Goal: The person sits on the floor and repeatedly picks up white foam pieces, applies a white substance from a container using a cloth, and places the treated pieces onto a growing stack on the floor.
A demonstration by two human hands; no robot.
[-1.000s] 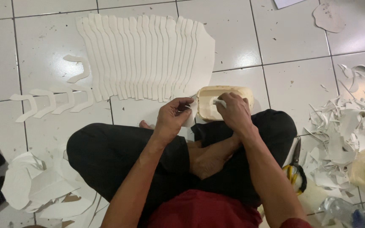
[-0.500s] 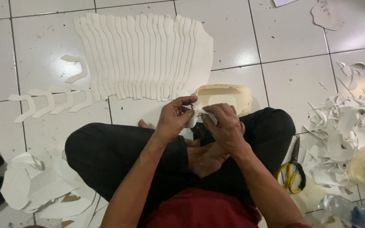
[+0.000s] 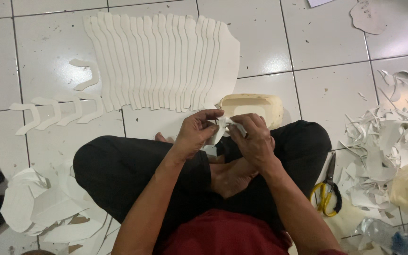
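Note:
I sit cross-legged on a white tiled floor. My left hand (image 3: pixel 195 133) and my right hand (image 3: pixel 252 137) meet above my knees, both pinching a small white cut-out piece (image 3: pixel 224 123) between the fingertips. Just beyond the hands stands a cream rectangular tub (image 3: pixel 266 105), open at the top. Further out lies a fanned row of several long white cut-out strips (image 3: pixel 161 61), overlapping side by side.
Small curved white pieces (image 3: pixel 55 111) lie in a row at the left. A heap of white offcuts (image 3: pixel 388 151) is at the right, with yellow-handled scissors (image 3: pixel 327 191) beside my right knee. More white sheets (image 3: pixel 43 208) pile by my left leg.
My right hand has come back from the cream tub to meet my left hand, and both now hold the small white piece together.

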